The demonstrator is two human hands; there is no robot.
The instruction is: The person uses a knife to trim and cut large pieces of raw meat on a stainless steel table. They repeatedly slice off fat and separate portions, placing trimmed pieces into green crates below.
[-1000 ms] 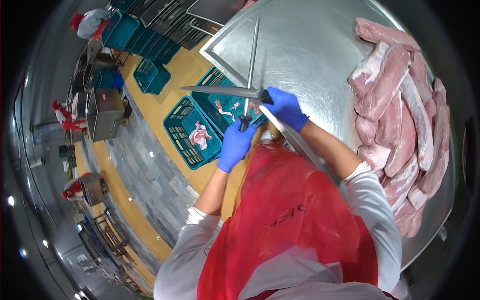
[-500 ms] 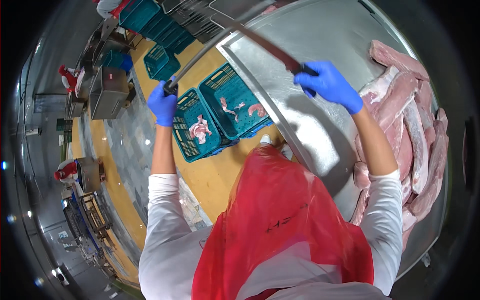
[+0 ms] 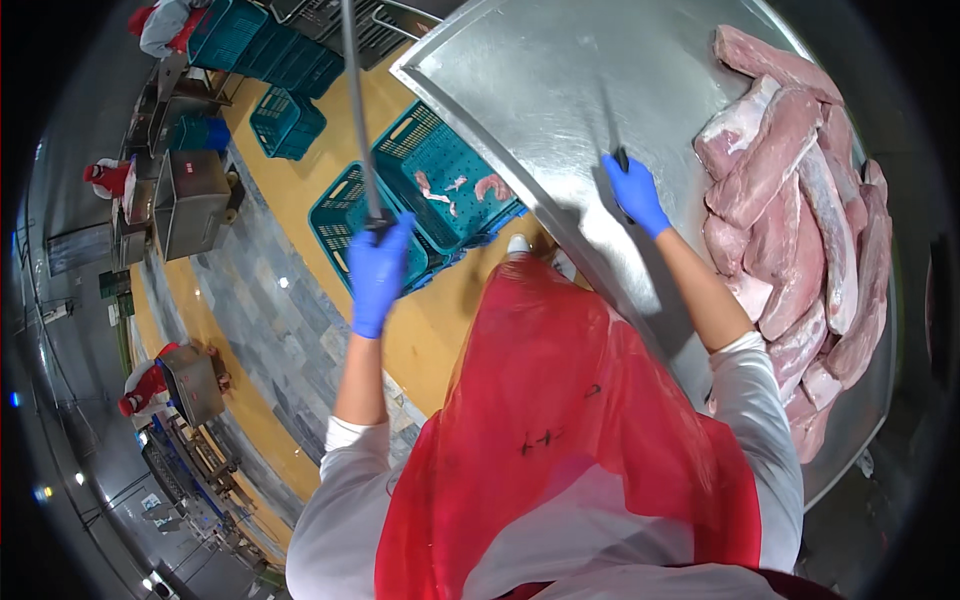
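My left hand, in a blue glove, is closed round the dark handle of a sharpening steel. The rod stands nearly straight up the view, over the teal crates. Over the metal table, my right hand, also gloved in blue, grips the black handle of a knife. Its blade points away from me and shows as a thin, blurred line. Steel and knife are well apart. To the right of my right hand lies a heap of long pale pink meat pieces on the table.
Beside the table's left edge stand two teal crates, one partly behind my left hand, the other with several meat scraps. Another teal crate sits farther off on the yellow floor. Several people in red and white work at the far left.
The steel and knife, close or crossed before, have come apart. My left hand has moved right and nearer, turning the rod upright; my right hand has lowered slightly, the blade swinging from leftward to forward.
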